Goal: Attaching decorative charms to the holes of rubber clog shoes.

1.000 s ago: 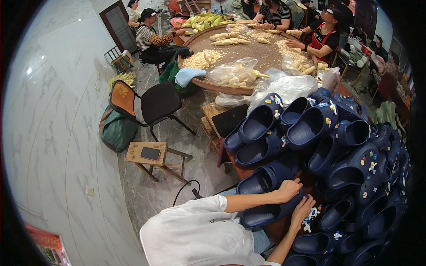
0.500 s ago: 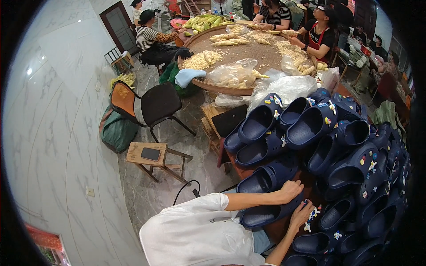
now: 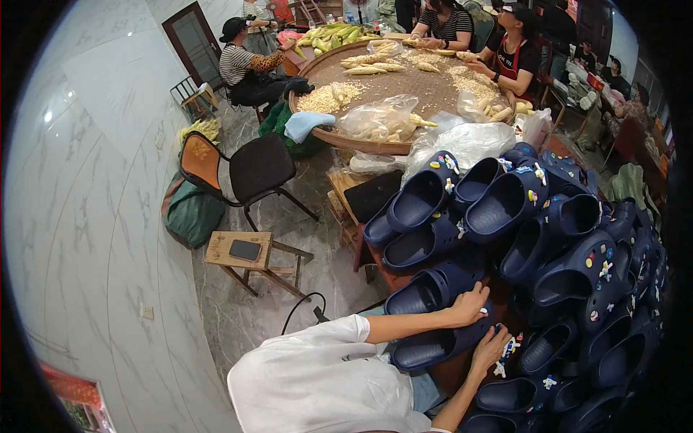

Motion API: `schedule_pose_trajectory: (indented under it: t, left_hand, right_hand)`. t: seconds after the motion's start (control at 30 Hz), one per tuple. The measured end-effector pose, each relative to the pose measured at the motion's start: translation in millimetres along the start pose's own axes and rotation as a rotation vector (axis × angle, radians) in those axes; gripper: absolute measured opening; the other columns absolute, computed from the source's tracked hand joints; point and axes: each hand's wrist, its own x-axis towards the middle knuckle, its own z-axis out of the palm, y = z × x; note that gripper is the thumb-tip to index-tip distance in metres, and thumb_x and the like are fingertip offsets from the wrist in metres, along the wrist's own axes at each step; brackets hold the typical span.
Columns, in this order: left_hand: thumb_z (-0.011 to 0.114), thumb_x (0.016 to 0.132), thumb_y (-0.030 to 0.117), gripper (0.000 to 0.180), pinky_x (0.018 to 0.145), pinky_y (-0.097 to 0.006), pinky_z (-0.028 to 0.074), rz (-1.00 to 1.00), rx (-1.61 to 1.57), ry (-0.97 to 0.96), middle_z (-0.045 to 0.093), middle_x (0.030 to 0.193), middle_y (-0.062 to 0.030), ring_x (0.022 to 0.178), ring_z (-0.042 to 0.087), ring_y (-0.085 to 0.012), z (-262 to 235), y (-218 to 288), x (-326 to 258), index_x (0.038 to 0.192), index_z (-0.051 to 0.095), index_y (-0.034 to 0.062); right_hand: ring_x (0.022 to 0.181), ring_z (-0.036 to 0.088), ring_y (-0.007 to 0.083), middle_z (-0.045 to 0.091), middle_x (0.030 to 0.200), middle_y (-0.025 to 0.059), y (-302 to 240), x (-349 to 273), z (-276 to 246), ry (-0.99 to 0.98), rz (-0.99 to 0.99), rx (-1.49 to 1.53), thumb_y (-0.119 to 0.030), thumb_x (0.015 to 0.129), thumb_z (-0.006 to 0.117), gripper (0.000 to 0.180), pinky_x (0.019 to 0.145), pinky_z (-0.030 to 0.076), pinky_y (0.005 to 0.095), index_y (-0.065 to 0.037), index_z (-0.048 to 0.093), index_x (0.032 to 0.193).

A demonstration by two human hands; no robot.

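A dark blue clog (image 3: 433,350) lies in front of me on the table edge, its toe pointing right, between my two hands. My left hand (image 3: 469,307) is over its upper part, fingers bent and closed at a small white shoe charm (image 3: 484,311). At the toe, my right hand (image 3: 491,348) curls against the clog, fingertips on its side; its grip is partly hidden. Small colourful shoe charms (image 3: 510,348) lie just right of that hand. Another blue clog (image 3: 426,290) sits directly beyond my left forearm.
Many blue clogs with charms (image 3: 570,281) are heaped on the right. A round woven tray (image 3: 375,86) of corn stands beyond, with several people around it. To the left are a black chair (image 3: 261,173) and a wooden stool (image 3: 216,249) bearing a phone (image 3: 245,250).
My left hand has shifted slightly, and a small white charm now shows at its fingertips. My right hand stays nearly in place. The person at far left has raised an arm.
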Motion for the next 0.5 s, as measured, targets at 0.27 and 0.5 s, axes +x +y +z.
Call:
schedule_pose_trajectory:
  t: [0.27,0.5]
  left_hand:
    - [0.073,0.075,0.009,0.04,0.062,-0.039,0.058,0.124,0.28,0.092,0.059,0.099,-0.0221,0.079,0.07,-0.0349,26.2,-9.5,5.2,0.107,0.052,-0.0048]
    - [0.065,0.078,0.009,0.019,0.054,-0.032,0.055,0.241,0.402,0.101,0.061,0.081,-0.0183,0.07,0.068,-0.0253,18.4,1.4,1.6,0.09,0.057,-0.003]
  right_hand:
    - [0.097,0.058,0.0421,0.053,0.108,0.0229,-20.8,4.1,-11.1,0.032,-0.047,0.119,-0.018,0.1,0.053,0.027,0.08,0.046,0.0478,0.001,0.055,0.119]
    - [0.098,0.057,0.0422,0.052,0.11,0.0221,-33.6,9.1,-2.9,0.003,-0.165,0.203,-0.016,0.099,0.052,0.027,0.08,0.046,0.0479,0.001,0.054,0.12]
